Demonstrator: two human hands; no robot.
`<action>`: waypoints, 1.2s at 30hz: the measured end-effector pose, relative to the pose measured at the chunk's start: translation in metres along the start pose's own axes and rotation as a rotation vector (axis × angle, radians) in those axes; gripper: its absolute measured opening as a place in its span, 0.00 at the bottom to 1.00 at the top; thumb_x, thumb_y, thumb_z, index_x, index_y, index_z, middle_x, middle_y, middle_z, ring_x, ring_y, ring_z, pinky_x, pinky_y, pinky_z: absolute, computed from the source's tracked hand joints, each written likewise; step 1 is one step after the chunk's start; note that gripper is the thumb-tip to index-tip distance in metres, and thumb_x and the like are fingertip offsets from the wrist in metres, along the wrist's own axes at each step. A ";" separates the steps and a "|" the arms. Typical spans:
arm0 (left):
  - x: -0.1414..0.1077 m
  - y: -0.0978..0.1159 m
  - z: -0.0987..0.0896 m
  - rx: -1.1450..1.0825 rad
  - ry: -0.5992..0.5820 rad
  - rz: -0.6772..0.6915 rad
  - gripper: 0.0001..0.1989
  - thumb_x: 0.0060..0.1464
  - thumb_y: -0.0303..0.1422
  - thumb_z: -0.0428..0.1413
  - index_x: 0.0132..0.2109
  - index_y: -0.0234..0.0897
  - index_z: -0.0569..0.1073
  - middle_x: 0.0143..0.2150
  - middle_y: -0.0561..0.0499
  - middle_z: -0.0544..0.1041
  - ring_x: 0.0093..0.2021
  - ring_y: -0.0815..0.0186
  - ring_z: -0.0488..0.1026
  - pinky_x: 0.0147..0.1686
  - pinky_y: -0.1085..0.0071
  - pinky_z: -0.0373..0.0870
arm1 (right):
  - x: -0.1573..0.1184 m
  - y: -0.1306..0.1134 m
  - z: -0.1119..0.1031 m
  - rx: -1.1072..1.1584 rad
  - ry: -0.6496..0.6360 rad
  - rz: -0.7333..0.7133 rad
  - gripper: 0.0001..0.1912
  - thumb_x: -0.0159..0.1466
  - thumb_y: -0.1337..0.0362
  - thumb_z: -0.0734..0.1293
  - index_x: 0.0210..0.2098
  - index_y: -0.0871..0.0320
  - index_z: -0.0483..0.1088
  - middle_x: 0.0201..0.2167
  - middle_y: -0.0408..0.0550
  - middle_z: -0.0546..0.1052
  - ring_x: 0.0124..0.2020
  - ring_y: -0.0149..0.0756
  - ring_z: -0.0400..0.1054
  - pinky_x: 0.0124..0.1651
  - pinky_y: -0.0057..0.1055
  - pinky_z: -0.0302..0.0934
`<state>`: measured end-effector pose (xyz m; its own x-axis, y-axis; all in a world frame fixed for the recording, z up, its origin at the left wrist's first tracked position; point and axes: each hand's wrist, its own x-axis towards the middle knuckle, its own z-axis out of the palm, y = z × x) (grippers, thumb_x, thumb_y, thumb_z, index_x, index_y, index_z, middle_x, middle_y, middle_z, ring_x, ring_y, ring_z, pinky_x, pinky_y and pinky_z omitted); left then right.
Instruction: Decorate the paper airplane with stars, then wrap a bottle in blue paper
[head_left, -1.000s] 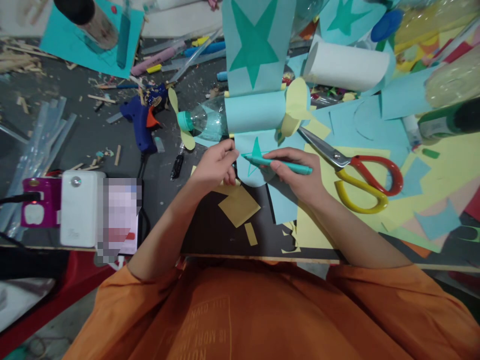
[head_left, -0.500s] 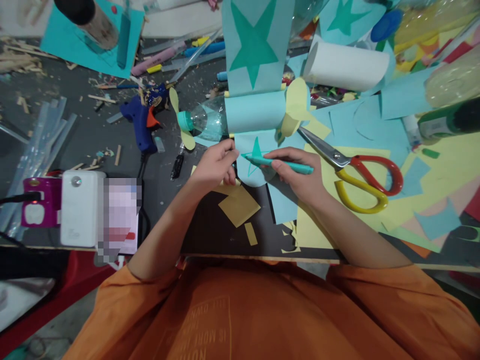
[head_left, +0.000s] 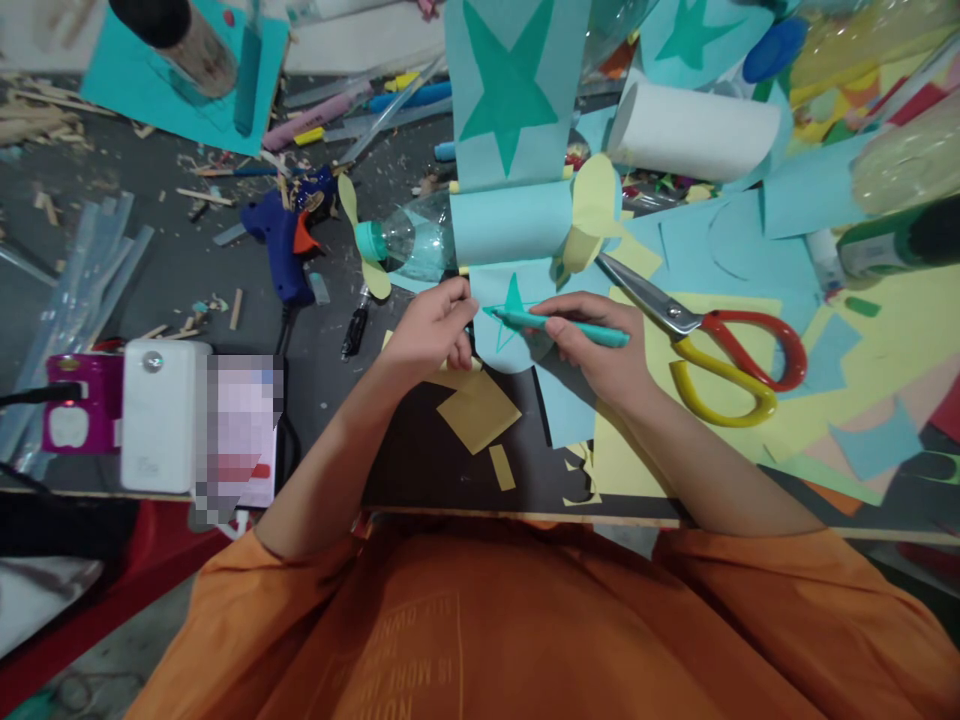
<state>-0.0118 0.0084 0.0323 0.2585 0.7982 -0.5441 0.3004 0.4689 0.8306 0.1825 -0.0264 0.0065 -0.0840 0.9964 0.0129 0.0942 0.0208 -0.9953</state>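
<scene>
A teal marker [head_left: 592, 331] is held in my right hand [head_left: 600, 345], its tip on the left part of a small star outline [head_left: 513, 300] whose top point is coloured green. That star is on the rounded lower paper wing [head_left: 504, 352] of a bottle model wrapped in light blue paper [head_left: 510, 222]. My left hand [head_left: 435, 325] pinches the left edge of this wing between curled fingers. The upper wing [head_left: 469, 150] carries a large filled green star [head_left: 508, 80]. A yellow paper propeller [head_left: 347, 200] sits at the green bottle cap [head_left: 369, 242].
Scissors [head_left: 679, 318] with red and yellow handles lie right of my right hand. A blue glue gun [head_left: 283, 250], a white power bank [head_left: 161, 415] and a phone [head_left: 259, 430] are on the left. Yellow scraps [head_left: 480, 412] lie near the front edge; a white tube [head_left: 697, 130] is behind.
</scene>
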 end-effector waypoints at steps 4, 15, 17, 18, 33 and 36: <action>-0.001 0.000 0.000 -0.005 -0.004 0.005 0.15 0.66 0.23 0.46 0.29 0.40 0.60 0.09 0.62 0.65 0.11 0.74 0.65 0.15 0.83 0.61 | 0.000 0.000 0.000 0.020 0.000 -0.009 0.08 0.60 0.58 0.73 0.33 0.56 0.80 0.28 0.45 0.82 0.29 0.37 0.78 0.31 0.34 0.73; -0.001 0.001 0.000 -0.010 -0.003 0.001 0.15 0.66 0.23 0.46 0.29 0.40 0.60 0.09 0.61 0.65 0.10 0.74 0.64 0.14 0.83 0.61 | 0.000 -0.002 0.001 -0.011 0.012 0.019 0.12 0.59 0.53 0.73 0.31 0.55 0.80 0.27 0.46 0.82 0.28 0.37 0.76 0.31 0.35 0.72; -0.001 0.001 0.000 -0.010 -0.002 0.001 0.15 0.66 0.23 0.46 0.29 0.40 0.60 0.10 0.61 0.65 0.10 0.74 0.64 0.14 0.83 0.60 | 0.001 -0.002 0.000 -0.010 0.016 0.016 0.11 0.59 0.54 0.72 0.32 0.55 0.79 0.28 0.46 0.82 0.29 0.37 0.77 0.32 0.35 0.72; -0.001 0.001 0.000 -0.009 -0.003 0.000 0.15 0.66 0.23 0.46 0.29 0.40 0.60 0.10 0.61 0.65 0.10 0.74 0.64 0.14 0.83 0.60 | 0.001 -0.001 0.000 -0.010 0.011 0.018 0.11 0.59 0.54 0.72 0.32 0.55 0.79 0.28 0.46 0.82 0.29 0.37 0.77 0.32 0.35 0.73; -0.001 0.004 0.001 -0.018 0.002 -0.019 0.15 0.66 0.21 0.46 0.30 0.39 0.61 0.09 0.62 0.66 0.10 0.75 0.65 0.14 0.85 0.60 | 0.002 0.001 -0.001 0.035 0.009 -0.007 0.05 0.59 0.62 0.71 0.31 0.55 0.79 0.25 0.43 0.80 0.25 0.32 0.73 0.29 0.32 0.69; -0.001 0.003 0.001 -0.017 -0.005 -0.018 0.15 0.66 0.22 0.46 0.30 0.39 0.61 0.09 0.62 0.65 0.09 0.74 0.65 0.14 0.84 0.60 | 0.003 0.005 -0.003 0.056 0.018 -0.012 0.08 0.60 0.57 0.72 0.31 0.54 0.79 0.22 0.42 0.79 0.18 0.28 0.66 0.22 0.29 0.63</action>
<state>-0.0108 0.0085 0.0353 0.2581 0.7876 -0.5596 0.2891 0.4897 0.8226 0.1854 -0.0231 0.0023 -0.0673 0.9974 0.0255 0.0374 0.0281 -0.9989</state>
